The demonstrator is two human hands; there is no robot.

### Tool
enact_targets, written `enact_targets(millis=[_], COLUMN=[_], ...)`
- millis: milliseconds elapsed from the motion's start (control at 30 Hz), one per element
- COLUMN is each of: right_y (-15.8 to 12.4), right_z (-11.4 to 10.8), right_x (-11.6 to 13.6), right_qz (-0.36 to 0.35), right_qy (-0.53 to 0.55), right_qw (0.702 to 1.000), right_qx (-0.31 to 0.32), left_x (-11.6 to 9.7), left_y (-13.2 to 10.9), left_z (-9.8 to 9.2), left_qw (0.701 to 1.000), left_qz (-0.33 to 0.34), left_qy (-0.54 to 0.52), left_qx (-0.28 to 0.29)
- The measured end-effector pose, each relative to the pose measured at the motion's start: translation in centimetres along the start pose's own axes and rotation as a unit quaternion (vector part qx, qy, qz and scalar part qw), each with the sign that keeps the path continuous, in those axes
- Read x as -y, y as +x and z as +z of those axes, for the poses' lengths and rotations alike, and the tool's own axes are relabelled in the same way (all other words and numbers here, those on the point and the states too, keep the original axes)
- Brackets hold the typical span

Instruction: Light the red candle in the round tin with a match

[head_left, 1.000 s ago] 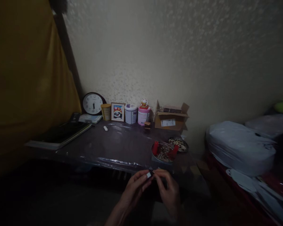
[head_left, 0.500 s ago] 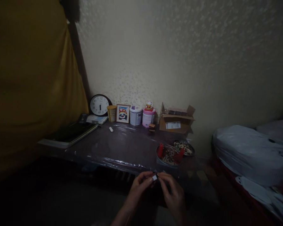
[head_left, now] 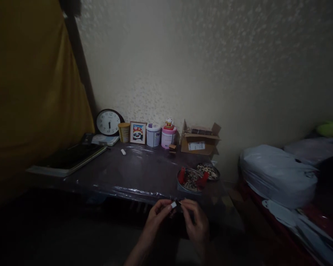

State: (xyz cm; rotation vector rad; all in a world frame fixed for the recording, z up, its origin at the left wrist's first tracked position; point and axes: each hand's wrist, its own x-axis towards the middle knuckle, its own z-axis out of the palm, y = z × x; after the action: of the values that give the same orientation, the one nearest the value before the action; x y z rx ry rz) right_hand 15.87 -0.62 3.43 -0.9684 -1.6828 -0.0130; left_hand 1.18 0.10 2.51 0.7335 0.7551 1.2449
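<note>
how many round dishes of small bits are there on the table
2. The front dish, with red pieces in it, lies beyond the right hand; the back dish, holding pale sticks, sits just behind the first, further right. No others show.

The block is small, with a flat white face and dark parts beside it, and sits tilted in the fingertips of the left grip, its right end the higher, just off the near edge of the desk. The stick, a short, thin, pale piece mostly hidden by the pinching fingers of the right grip, stands just right of the block; whether the two touch is too dark to tell.
</note>
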Motion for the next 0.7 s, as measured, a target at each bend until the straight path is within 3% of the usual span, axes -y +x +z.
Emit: enact_targets(millis=[100, 267, 367, 467, 600, 700], right_y=[0.2, 0.6, 0.4, 0.6, 1.3, 1.5], right_z=[-0.2, -0.8, -0.7, -0.4, -0.6, -0.7], right_x=[0.0, 1.2, 1.0, -0.2, -1.4, -1.5], right_qz=[-0.007, -0.016, -0.038, 0.036, 0.176, 0.224], right_qy=[-0.014, -0.015, -0.022, -0.045, -0.025, -0.010], right_qw=[1.000, 0.999, 0.999, 0.998, 0.984, 0.973], right_qx=[0.014, -0.031, 0.019, 0.035, -0.029, -0.062], left_x=[0.2, 0.1, -0.1, -0.2, -0.4, -0.7], left_y=[0.2, 0.2, 0.0, -0.3, -0.6, -0.8], left_z=[0.0, 0.2, 0.3, 0.4, 0.5, 0.4], left_qw=[1.000, 0.999, 0.999, 0.998, 0.999, 0.999], left_qz=[0.000, -0.018, 0.000, 0.006, 0.002, 0.010], left_qy=[-0.020, -0.043, -0.049, -0.060, -0.050, -0.037], left_qx=[0.001, -0.015, -0.001, 0.006, 0.013, 0.014])
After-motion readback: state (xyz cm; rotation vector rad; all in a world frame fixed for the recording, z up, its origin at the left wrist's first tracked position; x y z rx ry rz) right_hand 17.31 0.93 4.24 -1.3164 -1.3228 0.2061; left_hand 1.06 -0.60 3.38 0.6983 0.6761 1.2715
